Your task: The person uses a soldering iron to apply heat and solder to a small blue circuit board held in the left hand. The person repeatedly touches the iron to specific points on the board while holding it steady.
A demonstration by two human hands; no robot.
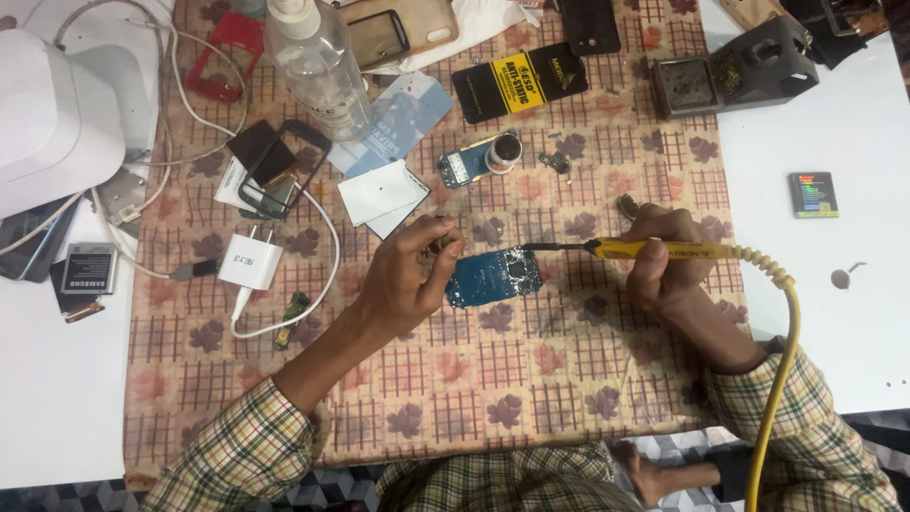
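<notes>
A blue circuit board lies on the patterned cloth at the middle. My left hand rests at the board's left edge, its fingertips pinched together on something small that I cannot make out. My right hand grips a yellow soldering iron, held level with its dark tip touching the board's upper right corner. The iron's yellow coiled cable runs down past my right sleeve.
A clear spray bottle, a white charger with cable, a second small board, phone frames and cards lie at the back. A black soldering stand sits back right. Batteries lie left, a small pack right.
</notes>
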